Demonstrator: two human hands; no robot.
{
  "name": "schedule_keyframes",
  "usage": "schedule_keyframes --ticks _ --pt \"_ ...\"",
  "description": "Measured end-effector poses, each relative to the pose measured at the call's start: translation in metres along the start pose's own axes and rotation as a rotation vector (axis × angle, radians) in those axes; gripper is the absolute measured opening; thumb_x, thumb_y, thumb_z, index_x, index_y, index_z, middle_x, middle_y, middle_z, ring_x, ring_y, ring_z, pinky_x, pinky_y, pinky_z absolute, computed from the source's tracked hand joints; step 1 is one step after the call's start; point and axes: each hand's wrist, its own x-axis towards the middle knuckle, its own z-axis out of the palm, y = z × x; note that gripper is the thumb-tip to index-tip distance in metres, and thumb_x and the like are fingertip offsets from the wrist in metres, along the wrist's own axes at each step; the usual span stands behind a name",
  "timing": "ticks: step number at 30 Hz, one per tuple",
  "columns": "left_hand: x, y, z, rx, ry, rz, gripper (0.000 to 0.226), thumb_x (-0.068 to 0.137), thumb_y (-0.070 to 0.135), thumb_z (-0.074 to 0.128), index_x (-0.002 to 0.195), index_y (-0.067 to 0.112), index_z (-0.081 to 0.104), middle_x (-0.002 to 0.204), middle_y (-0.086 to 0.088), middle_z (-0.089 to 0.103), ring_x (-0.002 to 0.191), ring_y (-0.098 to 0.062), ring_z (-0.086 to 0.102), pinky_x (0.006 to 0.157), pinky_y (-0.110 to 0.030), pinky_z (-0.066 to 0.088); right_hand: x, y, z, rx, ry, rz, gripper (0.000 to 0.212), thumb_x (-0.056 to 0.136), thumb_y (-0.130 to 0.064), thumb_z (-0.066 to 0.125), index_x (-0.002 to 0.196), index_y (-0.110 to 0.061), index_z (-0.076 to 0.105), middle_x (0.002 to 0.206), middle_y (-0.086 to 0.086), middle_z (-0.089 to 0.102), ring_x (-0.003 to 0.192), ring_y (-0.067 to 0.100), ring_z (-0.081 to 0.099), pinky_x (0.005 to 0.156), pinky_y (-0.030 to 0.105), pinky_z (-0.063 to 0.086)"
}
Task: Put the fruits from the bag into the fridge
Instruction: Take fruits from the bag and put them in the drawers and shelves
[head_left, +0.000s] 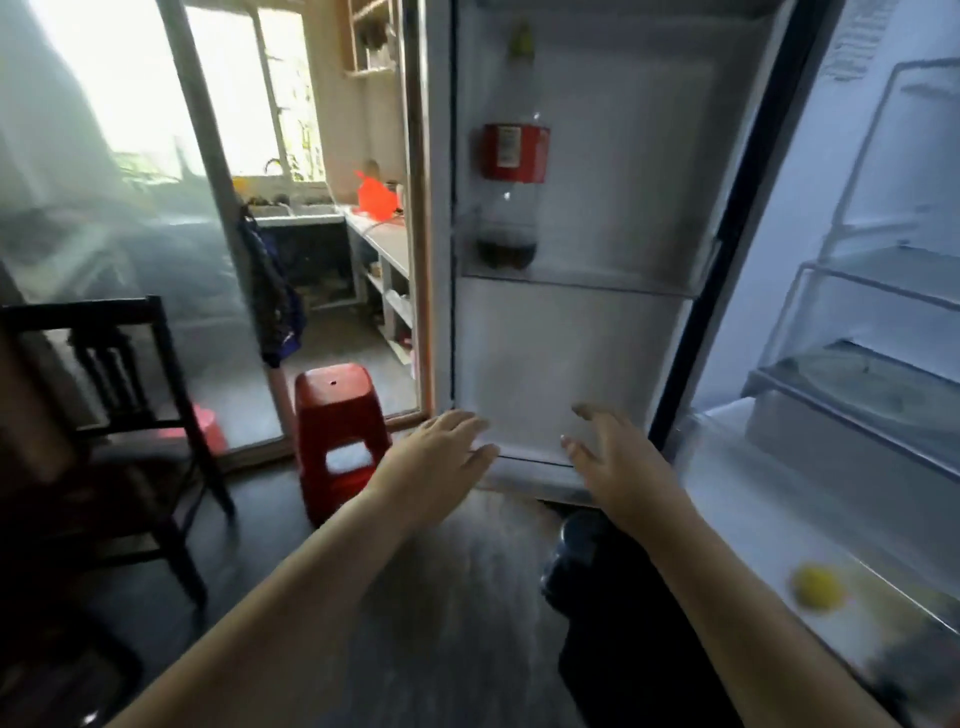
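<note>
The yellow fruit (818, 592) is blurred, kind unclear.

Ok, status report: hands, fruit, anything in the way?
Left hand open, empty. Right hand open, empty. Yellow fruit low inside fridge. Path clear; red stool off left.

Fridge (810, 208) is wide open, right side of frame. White interior, lit bluish, clear shelves stacked top to bottom, all seen at an angle. Fridge door (597, 353) is swung right out, centre frame, white inner liner facing the camera, one rack rail across it approx. halfway up, plain panel below. And there's fruit in already: one yellow fruit (818, 592), round-ish, lemon-coloured, blurred, lying lower right on the fridge's low white shelf, near the front edge. Just right of it there's a yellowish smear, too blurred to call. Mid shelf, far right, has sth pale on it, can't ID.
</note>
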Motion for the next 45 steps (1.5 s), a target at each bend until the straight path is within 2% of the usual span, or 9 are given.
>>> schedule_keyframes --ticks 4,7,11,15,19,26,33,40,45 --pt "-0.048 -0.105 -0.089 0.109 0.082 -0.146 0.057 0.089 0.059 0.030 0.130 0.026 0.051 0.137 0.002 0.052 0.121 -0.022 0.052 0.096 -0.039 0.045 0.038 -0.112 0.056 0.058 -0.068 -0.252 0.050 0.094 -0.035 0.051 0.139 -0.016 0.040 0.137 0.006 0.049 0.123 0.017 0.047 0.093 0.021 0.034" --pt "-0.092 -0.181 -0.155 0.215 0.165 -0.251 0.069 0.083 0.062 0.022 0.129 0.022 0.053 0.134 0.001 0.055 0.117 -0.024 0.056 0.093 -0.038 0.047 0.061 -0.205 0.098 0.087 -0.117 -0.433 0.054 0.093 -0.038 0.053 0.140 -0.016 0.039 0.138 0.006 0.049 0.124 0.016 0.047 0.096 0.024 0.038" --pt "-0.154 -0.264 -0.221 0.340 0.228 -0.432 0.072 0.081 0.063 0.021 0.129 0.021 0.054 0.133 0.000 0.056 0.120 -0.022 0.054 0.095 -0.036 0.046 0.078 -0.320 0.149 0.107 -0.152 -0.641 0.053 0.093 -0.036 0.053 0.141 -0.020 0.038 0.143 0.001 0.044 0.131 0.015 0.041 0.101 0.022 0.031" --pt "-0.211 -0.311 -0.264 0.418 0.267 -0.593 0.074 0.080 0.065 0.020 0.133 0.023 0.049 0.138 0.003 0.051 0.127 -0.018 0.046 0.101 -0.037 0.039 0.082 -0.404 0.189 0.119 -0.201 -0.813 0.050 0.092 -0.034 0.054 0.138 -0.019 0.042 0.139 0.000 0.047 0.124 0.016 0.047 0.092 0.013 0.027" --pt "-0.262 -0.347 -0.289 0.437 0.319 -0.712 0.076 0.077 0.064 0.019 0.132 0.020 0.049 0.135 0.001 0.052 0.124 -0.019 0.048 0.100 -0.039 0.039 0.083 -0.469 0.234 0.168 -0.271 -0.977 0.048 0.090 -0.032 0.058 0.134 -0.015 0.047 0.131 0.005 0.054 0.121 0.024 0.051 0.098 0.033 0.043" --pt "-0.308 -0.404 -0.271 0.439 0.311 -0.920 0.070 0.081 0.060 0.024 0.132 0.019 0.048 0.132 0.002 0.053 0.122 -0.018 0.049 0.098 -0.039 0.041 0.088 -0.526 0.311 0.230 -0.395 -1.148 0.042 0.089 -0.032 0.056 0.129 -0.020 0.050 0.128 0.000 0.054 0.117 0.022 0.053 0.091 0.039 0.048" --pt "-0.296 -0.462 -0.247 0.427 0.304 -1.095 0.048 0.093 0.041 0.047 0.135 0.019 0.046 0.136 0.002 0.050 0.125 -0.017 0.046 0.102 -0.034 0.038 0.147 -0.551 0.374 0.219 -0.481 -1.309 0.048 0.090 -0.030 0.053 0.136 -0.019 0.046 0.134 -0.002 0.051 0.123 0.018 0.049 0.094 0.027 0.041" --pt "-0.273 -0.513 -0.220 0.385 0.345 -1.271 0.048 0.094 0.042 0.046 0.137 0.021 0.044 0.137 0.003 0.049 0.126 -0.016 0.045 0.102 -0.033 0.037 0.213 -0.582 0.439 0.245 -0.552 -1.418 0.048 0.091 -0.031 0.055 0.136 -0.018 0.047 0.132 -0.003 0.053 0.121 0.017 0.051 0.093 0.028 0.044" --pt "-0.283 -0.536 -0.188 0.322 0.290 -1.396 0.048 0.095 0.043 0.043 0.139 0.022 0.041 0.139 0.005 0.046 0.127 -0.015 0.043 0.101 -0.032 0.037 0.208 -0.592 0.499 0.200 -0.710 -1.482 0.049 0.093 -0.036 0.050 0.139 -0.023 0.041 0.139 -0.006 0.047 0.127 0.015 0.044 0.097 0.027 0.041"
